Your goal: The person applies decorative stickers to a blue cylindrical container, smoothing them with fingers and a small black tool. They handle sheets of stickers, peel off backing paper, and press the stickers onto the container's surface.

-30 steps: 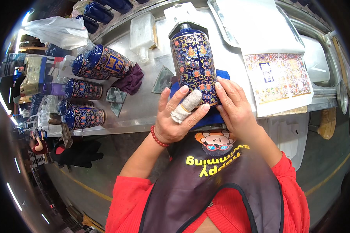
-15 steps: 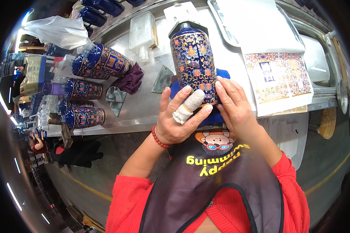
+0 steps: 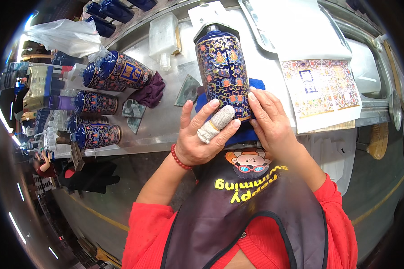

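Observation:
A dark blue bottle [image 3: 223,67] with a dense floral pattern in gold, orange and red lies on the bench, neck pointing away. Its neck sits at a dark angular holder [image 3: 236,32]. Under its near end is a blue cloth [image 3: 257,84]. My right hand [image 3: 271,119] grips the bottle's lower right side, fingers along it. At the lower left, my left hand [image 3: 202,134] has its fingers spread. Its index finger wears a whitish fabric finger cover [image 3: 216,124], which lies against the bottle near the base, thumb close by.
A patterned printed sheet [image 3: 321,89] lies to the right, beside a metal tray [image 3: 258,27]. Several similar patterned bottles [image 3: 96,102] stand at the left, near a purple cloth [image 3: 149,91]. Green-grey flat pieces [image 3: 187,91] and a clear plastic container [image 3: 163,38] are also on the bench.
My left hand has shifted slightly left and its fingers have moved a little on the bottle's base. My right hand keeps its place, and the bottle has tilted very slightly.

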`<move>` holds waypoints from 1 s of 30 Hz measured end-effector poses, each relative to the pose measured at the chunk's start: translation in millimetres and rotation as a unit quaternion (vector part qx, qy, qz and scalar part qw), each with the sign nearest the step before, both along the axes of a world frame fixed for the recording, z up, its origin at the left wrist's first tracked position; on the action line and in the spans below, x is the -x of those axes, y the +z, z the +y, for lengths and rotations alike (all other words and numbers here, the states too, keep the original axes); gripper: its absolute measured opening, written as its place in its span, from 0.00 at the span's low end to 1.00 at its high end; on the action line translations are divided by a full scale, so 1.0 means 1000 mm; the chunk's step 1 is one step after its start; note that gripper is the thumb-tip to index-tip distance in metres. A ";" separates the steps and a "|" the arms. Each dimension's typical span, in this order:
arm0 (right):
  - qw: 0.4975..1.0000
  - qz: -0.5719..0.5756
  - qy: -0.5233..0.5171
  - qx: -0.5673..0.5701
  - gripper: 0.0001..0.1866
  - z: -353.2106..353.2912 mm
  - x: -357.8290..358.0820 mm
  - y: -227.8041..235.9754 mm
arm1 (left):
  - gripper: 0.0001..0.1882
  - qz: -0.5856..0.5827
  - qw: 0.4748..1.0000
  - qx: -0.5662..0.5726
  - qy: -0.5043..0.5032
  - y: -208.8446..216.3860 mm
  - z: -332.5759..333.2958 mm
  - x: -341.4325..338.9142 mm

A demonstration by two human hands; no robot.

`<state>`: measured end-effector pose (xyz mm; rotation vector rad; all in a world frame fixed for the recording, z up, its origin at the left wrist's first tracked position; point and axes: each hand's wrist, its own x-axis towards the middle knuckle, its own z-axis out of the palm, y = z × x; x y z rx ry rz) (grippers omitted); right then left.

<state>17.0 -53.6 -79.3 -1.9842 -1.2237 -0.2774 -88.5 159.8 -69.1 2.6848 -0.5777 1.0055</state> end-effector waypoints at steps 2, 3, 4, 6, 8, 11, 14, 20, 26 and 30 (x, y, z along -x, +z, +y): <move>1.000 0.000 0.000 0.002 0.35 0.000 0.000 0.000 | 0.20 0.004 1.000 0.006 0.000 0.001 -0.001 -0.001; 1.000 -0.001 -0.001 0.002 0.35 0.000 0.000 -0.001 | 0.20 0.007 1.000 0.009 0.004 0.000 -0.002 -0.002; 1.000 -0.001 0.001 -0.001 0.34 0.000 0.000 -0.001 | 0.20 0.012 1.000 0.008 0.007 0.000 -0.003 -0.002; 1.000 0.003 0.001 -0.001 0.34 0.000 0.000 -0.001 | 0.20 0.008 1.000 0.008 -0.003 0.000 -0.002 -0.002; 1.000 0.008 0.000 0.002 0.34 0.000 0.000 -0.001 | 0.20 0.009 1.000 0.003 -0.009 -0.001 -0.002 -0.002; 1.000 0.004 -0.002 0.015 0.34 -0.001 0.000 0.002 | 0.20 0.031 0.999 0.020 -0.015 -0.003 -0.001 0.002; 1.000 0.005 0.001 0.027 0.34 -0.001 0.000 0.004 | 0.24 0.048 0.994 0.103 0.006 -0.008 -0.005 0.007; 1.000 -0.003 0.010 0.027 0.34 -0.001 -0.001 0.004 | 0.40 0.095 0.973 0.209 0.022 -0.007 -0.004 0.003; 1.000 -0.014 0.012 0.023 0.34 0.000 0.000 0.006 | 0.44 0.115 0.969 0.217 0.038 0.018 0.020 -0.043; 1.000 -0.011 0.012 0.024 0.33 0.000 0.001 0.008 | 0.43 0.110 0.977 0.177 0.042 0.032 0.029 -0.073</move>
